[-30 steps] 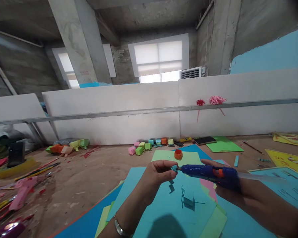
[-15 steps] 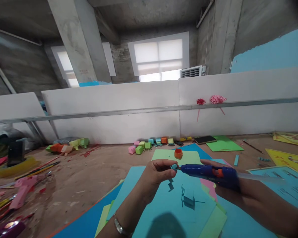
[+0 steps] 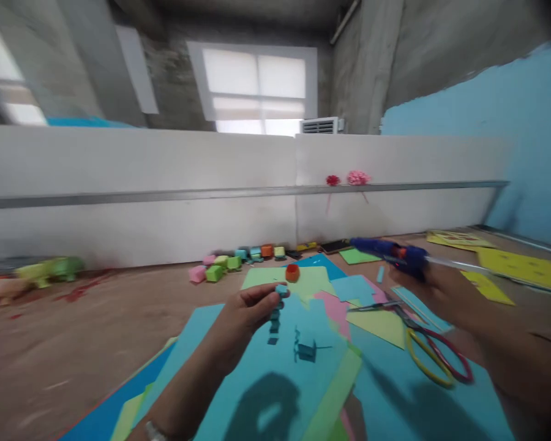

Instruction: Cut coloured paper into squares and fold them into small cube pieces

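Between the thumb and fingers of my left hand (image 3: 250, 315) is a small light-blue folded paper piece (image 3: 281, 290). A zigzag paper strip (image 3: 274, 324) shows just below these fingers and appears to hang from it. My right hand (image 3: 436, 294) grips a dark blue hot glue gun (image 3: 390, 252), a clear glue stick jutting from its back. The gun is raised to the right, its nozzle pointing left, well apart from the paper piece. A small blue folded paper form (image 3: 307, 351) lies on the light-blue sheet (image 3: 239, 367). Beyond my left hand stands an orange paper box (image 3: 292, 273).
Open scissors (image 3: 425, 346) with red and yellow handles lie below my right hand. Several small coloured paper figures (image 3: 215, 273) stand along the white wall panel (image 3: 229, 226). Yellow printed sheets (image 3: 523, 266) and a black flat object (image 3: 335, 246) lie farther back.
The glue gun's nozzle was at the blue paper piece; my right hand has drawn it away to the right and up. The view has turned right, and the scissors now show.
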`<control>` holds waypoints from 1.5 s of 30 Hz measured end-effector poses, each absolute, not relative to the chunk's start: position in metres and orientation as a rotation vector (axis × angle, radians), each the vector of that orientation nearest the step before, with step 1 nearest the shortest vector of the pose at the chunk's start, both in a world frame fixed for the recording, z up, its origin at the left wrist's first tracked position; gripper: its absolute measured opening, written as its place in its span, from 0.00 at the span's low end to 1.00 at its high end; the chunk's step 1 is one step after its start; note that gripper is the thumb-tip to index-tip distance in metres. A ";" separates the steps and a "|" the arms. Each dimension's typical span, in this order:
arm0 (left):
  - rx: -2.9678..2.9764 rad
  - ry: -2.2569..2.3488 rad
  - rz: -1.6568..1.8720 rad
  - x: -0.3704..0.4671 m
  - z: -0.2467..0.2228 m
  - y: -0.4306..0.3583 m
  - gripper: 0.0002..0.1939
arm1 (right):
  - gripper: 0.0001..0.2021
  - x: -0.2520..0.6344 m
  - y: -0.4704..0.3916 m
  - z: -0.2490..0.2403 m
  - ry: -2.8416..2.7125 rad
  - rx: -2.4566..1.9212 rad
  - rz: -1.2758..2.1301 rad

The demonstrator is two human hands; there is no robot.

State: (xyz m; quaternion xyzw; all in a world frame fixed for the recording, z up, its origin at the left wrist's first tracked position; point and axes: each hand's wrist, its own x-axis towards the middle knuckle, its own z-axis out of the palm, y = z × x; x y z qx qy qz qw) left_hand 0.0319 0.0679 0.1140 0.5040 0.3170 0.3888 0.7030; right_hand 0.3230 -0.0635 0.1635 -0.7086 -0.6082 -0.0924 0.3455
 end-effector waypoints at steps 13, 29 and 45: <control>1.054 0.640 0.707 0.045 0.101 0.048 0.24 | 0.21 0.447 -0.074 0.083 -1.435 -2.604 -0.285; 0.927 0.601 0.868 0.056 0.099 0.040 0.23 | 0.14 0.192 -0.009 0.094 -1.151 -1.137 0.867; 2.529 1.048 0.383 0.064 0.046 0.062 0.34 | 0.05 0.244 0.014 0.100 -1.300 -1.317 0.513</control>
